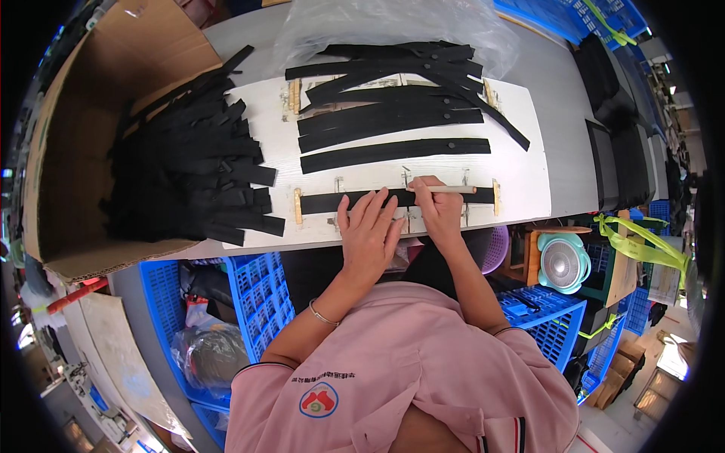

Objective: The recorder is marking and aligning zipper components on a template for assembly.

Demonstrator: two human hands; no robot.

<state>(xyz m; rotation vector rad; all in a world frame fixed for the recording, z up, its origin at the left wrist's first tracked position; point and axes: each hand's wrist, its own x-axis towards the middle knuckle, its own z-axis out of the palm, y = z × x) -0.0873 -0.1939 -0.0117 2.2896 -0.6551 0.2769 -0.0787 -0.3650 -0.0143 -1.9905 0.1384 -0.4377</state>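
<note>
Head view, looking down on a white board (529, 143) laid on a grey table (563, 90), centre frame. Left hand (368, 230), lower centre: palm down, fingers spread flat, not gripping; fingertips press on a black strap (321, 202) that lies horizontally along the near edge of the board, betw. small wooden stop blocks at each end. Thin bracelet on the left wrist. Right hand (438, 205), just right of the left hand & nearly touching it: fingers closed round a pale pen-like stick (451, 189), held approx. horizontal w/ its free end pointing right, lying over the same strap. Strap runs from left-centre to right-centre of the board's near edge; mid part hidden under both hands. Above it on the board, upper centre: several more black straps (393, 151) laid roughly parallel, upper ones overlapping & crossing, some resting on a clear plastic bag (385, 23) at top centre. Left of frame: big heap of black straps (189, 174) sitting in an opened cardboard box (83, 113), some spilling onto the board's left edge. Lower left, below table: blue plastic crates (249, 287). Right of centre, below table edge: small pale-green fan (563, 260). Person wears a pink shirt, bottom centre.
</note>
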